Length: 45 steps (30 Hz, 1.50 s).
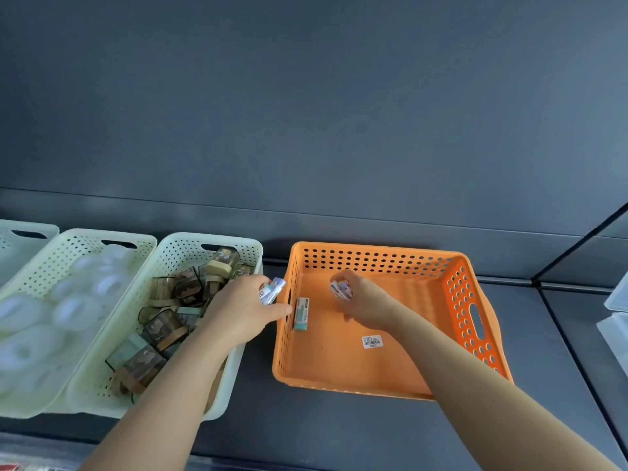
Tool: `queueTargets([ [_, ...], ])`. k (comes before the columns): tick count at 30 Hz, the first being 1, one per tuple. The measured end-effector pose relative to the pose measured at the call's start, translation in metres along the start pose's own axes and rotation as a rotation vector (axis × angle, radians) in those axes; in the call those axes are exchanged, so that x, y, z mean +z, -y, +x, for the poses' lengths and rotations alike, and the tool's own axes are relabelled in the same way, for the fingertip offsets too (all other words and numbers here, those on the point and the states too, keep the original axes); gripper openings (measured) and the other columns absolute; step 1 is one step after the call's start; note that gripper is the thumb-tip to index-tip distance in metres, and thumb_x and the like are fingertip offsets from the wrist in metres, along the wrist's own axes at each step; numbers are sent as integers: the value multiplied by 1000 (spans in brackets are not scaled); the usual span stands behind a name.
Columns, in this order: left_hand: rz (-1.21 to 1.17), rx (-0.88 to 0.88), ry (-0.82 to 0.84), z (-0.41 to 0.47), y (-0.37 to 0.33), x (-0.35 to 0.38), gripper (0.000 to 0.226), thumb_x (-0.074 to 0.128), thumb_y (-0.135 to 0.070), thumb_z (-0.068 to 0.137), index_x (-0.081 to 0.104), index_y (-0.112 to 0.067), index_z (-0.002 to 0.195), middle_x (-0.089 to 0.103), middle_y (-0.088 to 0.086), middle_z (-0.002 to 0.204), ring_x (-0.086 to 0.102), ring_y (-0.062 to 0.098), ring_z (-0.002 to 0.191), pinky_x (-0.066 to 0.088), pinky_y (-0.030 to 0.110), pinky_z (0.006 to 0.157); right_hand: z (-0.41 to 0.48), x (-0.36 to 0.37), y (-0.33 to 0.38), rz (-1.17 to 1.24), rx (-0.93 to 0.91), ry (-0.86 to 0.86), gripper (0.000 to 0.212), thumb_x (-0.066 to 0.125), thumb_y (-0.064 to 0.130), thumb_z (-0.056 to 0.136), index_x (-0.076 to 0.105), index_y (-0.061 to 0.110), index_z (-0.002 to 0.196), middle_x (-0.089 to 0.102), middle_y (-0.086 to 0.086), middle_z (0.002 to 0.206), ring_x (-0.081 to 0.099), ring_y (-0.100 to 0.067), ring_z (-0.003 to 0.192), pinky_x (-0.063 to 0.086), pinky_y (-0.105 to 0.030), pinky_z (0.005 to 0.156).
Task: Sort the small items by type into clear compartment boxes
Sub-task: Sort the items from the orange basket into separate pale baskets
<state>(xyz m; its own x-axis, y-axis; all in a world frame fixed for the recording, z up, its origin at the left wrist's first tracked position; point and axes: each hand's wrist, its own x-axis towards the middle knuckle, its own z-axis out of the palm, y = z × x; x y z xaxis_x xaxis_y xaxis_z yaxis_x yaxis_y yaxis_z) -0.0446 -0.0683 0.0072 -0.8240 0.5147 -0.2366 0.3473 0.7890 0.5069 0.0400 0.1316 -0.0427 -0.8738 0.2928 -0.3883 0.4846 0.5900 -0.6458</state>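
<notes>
**Both hands holding small packets at the orange basket**

The left hand [244, 307] has its fingers curled round a small barcoded packet [272, 291] with a lilac end, which sticks out above the thumb. The right hand [363, 300] pinches a second packet [341, 289] of similar look at its fingertips. Both hands are thus closed on an item. The right hand hangs inside the orange basket [373, 258], near its back wall. The left hand sits at that basket's left wall, with the thumb at the wall's handle slot. Between the two hands, just beside the left thumb, a teal-sleeved eraser [301, 314] lies on the basket floor against the left wall. Below the right hand a white price label [372, 341] lies flat on the same floor. Under the left forearm stands a pale green basket [210, 243] holding brown cases [163, 329]. Further left of that hand, a second pale basket [85, 239] holds white rings [78, 311]. Well to the right of the right hand, clear boxes [616, 300] show at the frame edge. All the baskets rest on a dark counter [258, 419]
</notes>
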Motion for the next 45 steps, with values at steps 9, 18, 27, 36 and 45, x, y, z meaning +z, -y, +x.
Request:
queueTargets([
  [9, -112, -9, 54, 1, 2, -6, 40, 76, -41, 74, 61, -8, 90, 51, 2, 67, 44, 15, 57, 33, 27, 53, 6, 27, 16, 23, -45, 69, 58, 79, 32, 75, 53, 28, 127, 57, 5, 115, 57, -12, 94, 51, -18, 66],
  [18, -149, -12, 48, -3, 5, -6, 41, 74, -45, 74, 61, -10, 92, 60, 10, 77, 51, 17, 62, 37, 30, 57, -1, 15, 26, 22, -63, 33, 36, 80, 33, 74, 61, 25, 103, 64, 7, 85, 59, -7, 62, 46, -16, 49],
  [27, -338, 62, -90, -38, 43, -45, 21, 54, -44, 92, 59, -24, 98, 55, -6, 70, 51, 11, 60, 38, 27, 59, -48, -16, 102, 208, -253, -230, 29, 81, 25, 74, 61, 23, 96, 54, -4, 67, 46, -16, 53, 37, -27, 46],
  [36, -451, -3, -344, -68, 192, -135, 4, 62, -30, 90, 61, -28, 88, 56, -23, 64, 49, 0, 58, 37, 21, 59, -21, 76, 220, 250, -333, -202, 38, 84, 24, 68, 60, 27, 97, 56, 14, 70, 51, 6, 53, 39, -7, 50],
  [45, -68, -165, -328, -21, 391, -228, 21, 64, -36, 87, 67, -19, 99, 65, -2, 93, 59, 18, 81, 45, 33, 68, 41, 202, 346, 256, -325, -98, 30, 81, 31, 70, 63, 22, 93, 47, 13, 51, 37, -5, 41, 34, -17, 42],
])
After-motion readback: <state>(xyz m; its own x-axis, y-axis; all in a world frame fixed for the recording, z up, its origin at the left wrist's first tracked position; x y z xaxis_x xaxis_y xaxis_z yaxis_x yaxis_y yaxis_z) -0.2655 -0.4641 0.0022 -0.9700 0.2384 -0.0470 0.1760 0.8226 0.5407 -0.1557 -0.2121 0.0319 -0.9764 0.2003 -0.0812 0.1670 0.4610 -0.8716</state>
